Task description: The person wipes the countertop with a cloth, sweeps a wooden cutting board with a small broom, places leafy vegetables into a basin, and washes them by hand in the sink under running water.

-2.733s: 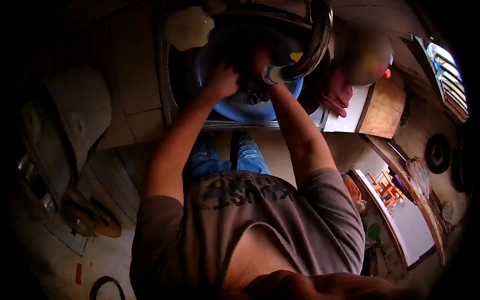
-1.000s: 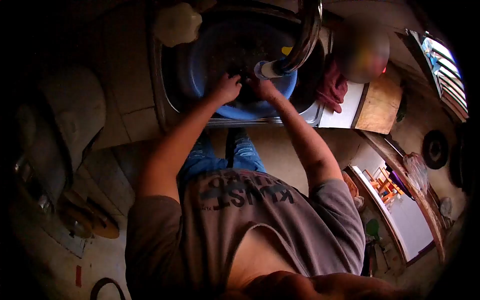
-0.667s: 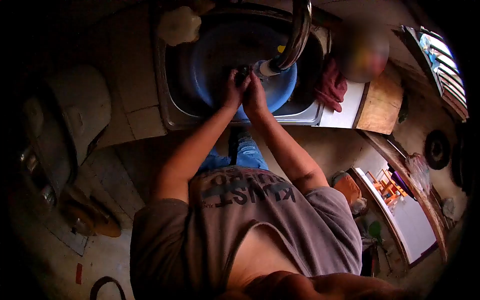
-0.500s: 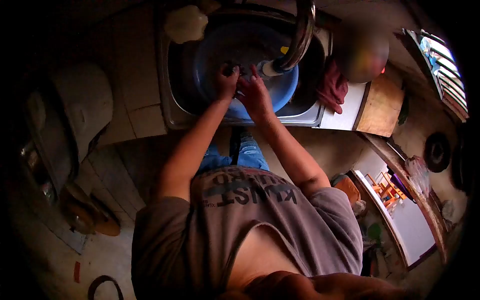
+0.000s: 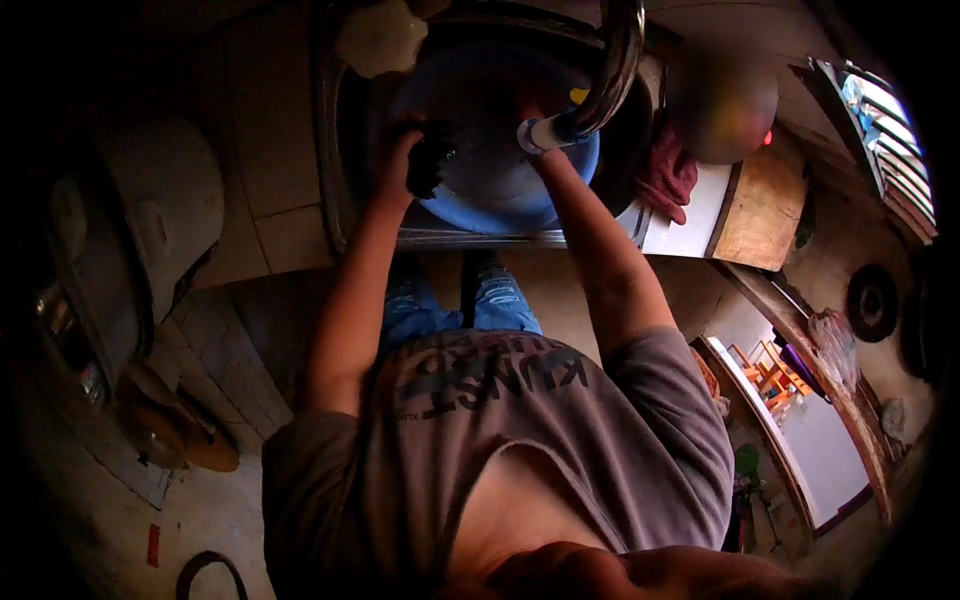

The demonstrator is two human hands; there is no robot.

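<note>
A blue basin [image 5: 492, 212] sits inside a metal sink [image 5: 420, 240]. At the basin's left side, my left hand [image 5: 404, 152] is closed on a dark, wet-looking clump [image 5: 432, 160] whose kind I cannot make out. My right hand [image 5: 530, 105] reaches over the basin behind the faucet's white-tipped spout [image 5: 543, 135]. Its fingers are dim and partly hidden, so I cannot tell whether they hold anything. The bottom of the basin looks wet, but shadow hides much of it.
The curved faucet [image 5: 612, 80] hangs over the basin's right side. A pale rounded object [image 5: 382, 38] is at the sink's upper left. On the right are a dark red cloth [image 5: 668, 175] and a wooden board [image 5: 762, 215].
My hands have moved apart from the basin's middle. The left went leftward with the dark clump, which now shows larger; the right went right and farther in, behind the spout.
</note>
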